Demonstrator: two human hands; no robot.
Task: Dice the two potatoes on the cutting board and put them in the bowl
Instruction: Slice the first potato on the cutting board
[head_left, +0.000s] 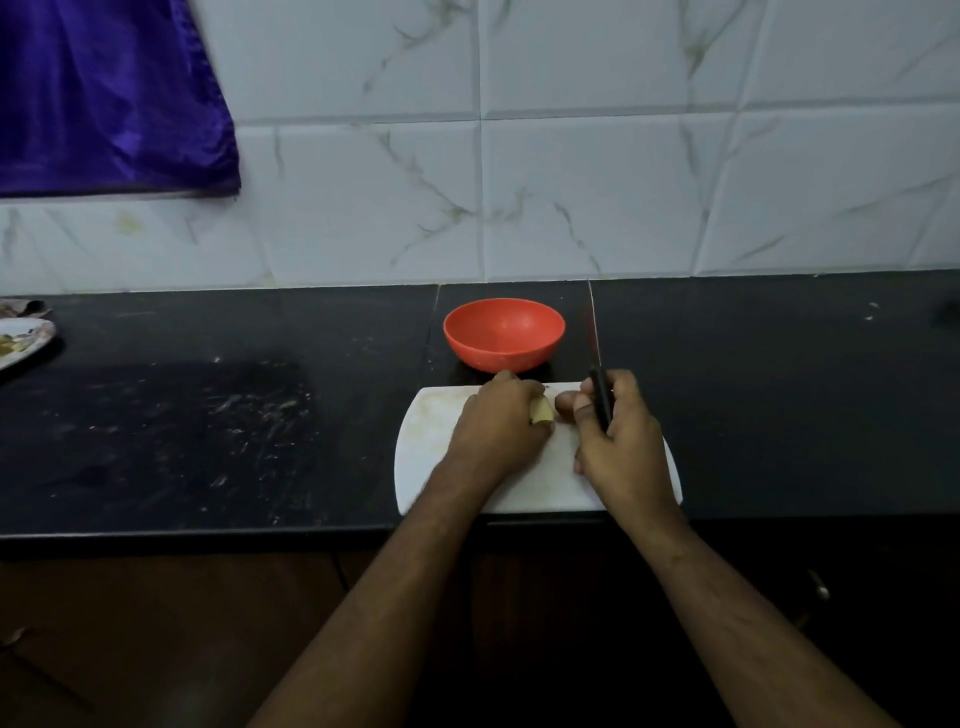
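A white cutting board (535, 483) lies at the front edge of the black counter. My left hand (498, 423) curls over a pale yellow potato (542, 411) on the board and hides most of it. My right hand (621, 441) grips the black handle of a knife (601, 397), whose thin blade points away toward the wall. A brownish rounded thing (565, 401), perhaps the second potato, shows between my hands. The red bowl (504, 332) stands just behind the board and looks empty.
The black counter (208, 426) stretches left with pale smears on it. A white plate (21, 340) with scraps sits at the far left edge. A purple cloth (104, 93) hangs over the marbled tile wall at upper left.
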